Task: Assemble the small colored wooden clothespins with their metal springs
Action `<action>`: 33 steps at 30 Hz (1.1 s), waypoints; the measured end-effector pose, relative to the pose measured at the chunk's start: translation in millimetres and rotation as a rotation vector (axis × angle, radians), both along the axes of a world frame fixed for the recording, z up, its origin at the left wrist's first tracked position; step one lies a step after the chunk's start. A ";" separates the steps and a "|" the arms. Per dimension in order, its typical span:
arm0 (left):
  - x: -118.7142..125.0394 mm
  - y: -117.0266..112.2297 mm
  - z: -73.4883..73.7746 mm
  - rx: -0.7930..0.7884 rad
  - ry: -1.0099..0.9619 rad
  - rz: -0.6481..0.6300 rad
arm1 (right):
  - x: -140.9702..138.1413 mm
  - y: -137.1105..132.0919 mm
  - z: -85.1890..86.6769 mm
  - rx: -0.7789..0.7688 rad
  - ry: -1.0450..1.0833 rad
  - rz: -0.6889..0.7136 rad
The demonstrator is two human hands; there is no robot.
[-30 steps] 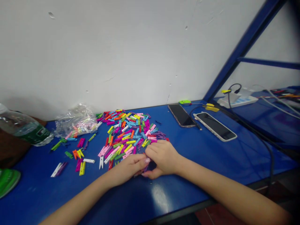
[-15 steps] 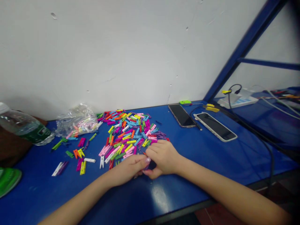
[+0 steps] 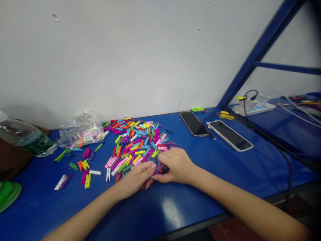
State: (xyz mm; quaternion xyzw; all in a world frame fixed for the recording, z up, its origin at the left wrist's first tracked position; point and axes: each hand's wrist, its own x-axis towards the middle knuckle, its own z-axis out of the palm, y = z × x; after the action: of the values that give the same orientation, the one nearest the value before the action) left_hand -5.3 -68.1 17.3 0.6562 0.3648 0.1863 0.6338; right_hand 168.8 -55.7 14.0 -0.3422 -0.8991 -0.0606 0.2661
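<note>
Close to the table's front, my left hand and my right hand meet, fingers closed. A purple mini clothespin shows between their fingertips, and both hands pinch it; much of it is hidden by the fingers. Just beyond them spreads a large pile of small clothespins in many colours. A small dark metallic bit, too small to name surely, lies on the blue table in front of my hands.
On the left are loose clothespins, a clear plastic bag holding more, a water bottle and a green object. Two phones, cables and a power strip lie to the right. A wall stands behind.
My right hand has turned and shifted slightly up, so the purple clothespin between the fingertips shows more. My left hand has moved slightly left. The pile looks the same.
</note>
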 end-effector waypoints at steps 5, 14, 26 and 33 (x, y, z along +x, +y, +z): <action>3.6 -1.8 -3.8 0.133 0.040 0.144 | 3.3 2.3 3.5 -0.212 0.027 0.037; 2.2 -6.9 5.5 0.609 0.335 0.223 | 0.2 -1.6 6.2 -0.546 0.228 0.087; 3.0 -9.2 9.2 0.688 0.405 0.181 | -0.5 -3.3 5.3 -0.579 0.246 0.116; 3.2 -10.6 9.2 0.682 0.438 0.151 | 1.5 -2.8 3.1 -0.516 0.206 0.148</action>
State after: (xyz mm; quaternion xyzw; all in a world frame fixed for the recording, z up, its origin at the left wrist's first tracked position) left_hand -2.1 -78.8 26.5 0.8241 0.4554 0.1985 0.2721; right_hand 170.3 -58.5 17.1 -0.3365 -0.8755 0.2250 0.2640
